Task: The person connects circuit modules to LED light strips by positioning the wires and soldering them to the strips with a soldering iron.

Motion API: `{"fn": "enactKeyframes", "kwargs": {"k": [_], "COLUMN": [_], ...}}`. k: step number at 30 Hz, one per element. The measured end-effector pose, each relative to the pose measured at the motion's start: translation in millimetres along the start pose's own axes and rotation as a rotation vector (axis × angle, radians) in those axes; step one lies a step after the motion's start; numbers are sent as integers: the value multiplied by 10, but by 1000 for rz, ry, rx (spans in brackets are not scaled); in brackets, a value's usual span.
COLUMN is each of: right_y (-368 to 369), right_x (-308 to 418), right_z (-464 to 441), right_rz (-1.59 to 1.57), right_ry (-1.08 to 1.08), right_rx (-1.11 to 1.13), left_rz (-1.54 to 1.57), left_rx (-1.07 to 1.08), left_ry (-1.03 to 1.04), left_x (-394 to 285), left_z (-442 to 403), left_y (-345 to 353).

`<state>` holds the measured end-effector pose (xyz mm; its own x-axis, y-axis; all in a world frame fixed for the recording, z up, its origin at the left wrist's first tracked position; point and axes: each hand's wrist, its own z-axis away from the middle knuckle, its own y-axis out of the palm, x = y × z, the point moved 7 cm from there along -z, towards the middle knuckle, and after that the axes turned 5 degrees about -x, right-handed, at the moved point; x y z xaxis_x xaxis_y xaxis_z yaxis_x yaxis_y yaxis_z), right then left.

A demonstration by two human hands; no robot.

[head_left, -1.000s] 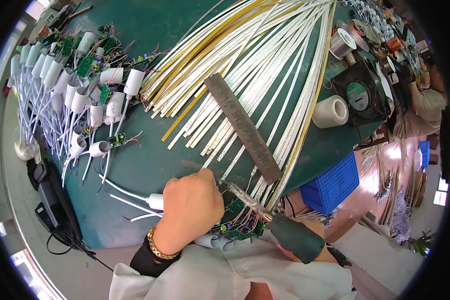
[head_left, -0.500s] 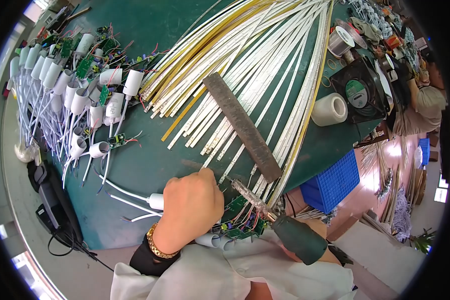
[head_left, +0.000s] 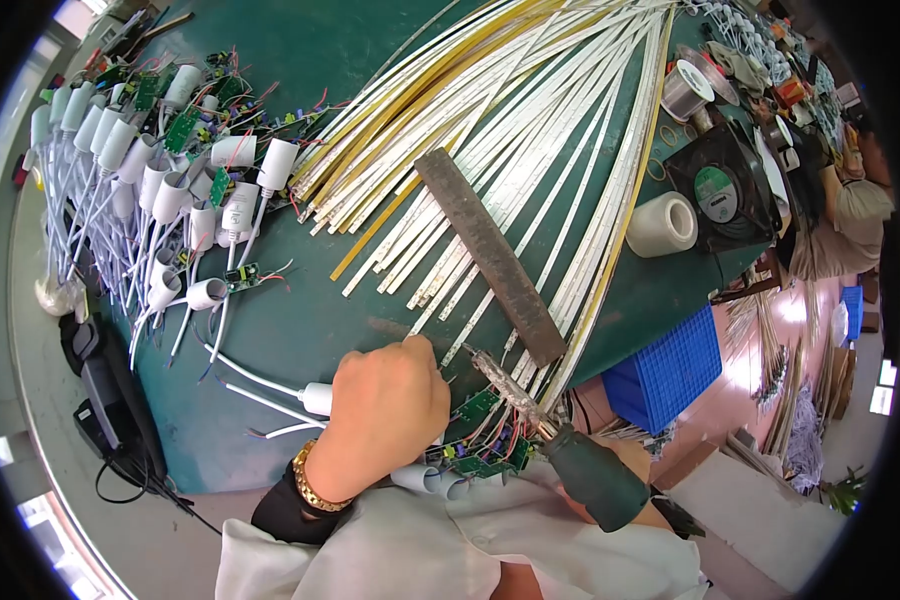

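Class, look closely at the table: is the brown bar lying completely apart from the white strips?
No, the brown bar lies slantwise across several of the white strips.

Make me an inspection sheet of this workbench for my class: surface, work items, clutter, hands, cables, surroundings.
Surface: flat green tabletop, brownish smear near the strip ends.
Work items: long white and yellow flat strips fanned out, dark rectangular bar lying across them.
Clutter: white tubular housings heaped among green circuit boards; white cylindrical roll beside black square fan.
Hands: left curled at a strip end, grip hidden; right holds a green-handled soldering iron.
Cables: white cables from the housings, some ends loose; thin black cable at lower left.
Surroundings: blue plastic crate beyond the table edge; another person at far right.
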<state>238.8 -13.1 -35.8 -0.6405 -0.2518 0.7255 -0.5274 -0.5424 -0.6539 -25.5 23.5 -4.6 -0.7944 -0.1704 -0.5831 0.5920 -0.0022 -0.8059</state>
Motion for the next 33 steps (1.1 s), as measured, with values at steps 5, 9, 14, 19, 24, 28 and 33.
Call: {"fn": "enactKeyframes", "kwargs": {"k": [5,9,14,19,24,28,33], "right_y": [-27,129,703,580,360,227,321], "right_x": [6,-296,-1441,-1134,-748,-353,-471], "right_z": [-23,90,915,586,323,180,138], "right_rz": [-22,-113,-1283,-929,-475,-107,-288], "right_ry": [102,310,1318,967,526,176,592], "right_rx": [22,166,233,199,139,95,257], "left_rz": [4,2,33,307,322,321,239], "left_rx": [-11,4,-6,39,59,127,-22], "left_ry": [60,47,3,88,218,148,229], "left_x": [-46,-48,34,69,60,39,27], "left_z": [18,22,38,53,45,8,47], "left_y": [-19,-23,-82,-161,-195,-165,-66]}}
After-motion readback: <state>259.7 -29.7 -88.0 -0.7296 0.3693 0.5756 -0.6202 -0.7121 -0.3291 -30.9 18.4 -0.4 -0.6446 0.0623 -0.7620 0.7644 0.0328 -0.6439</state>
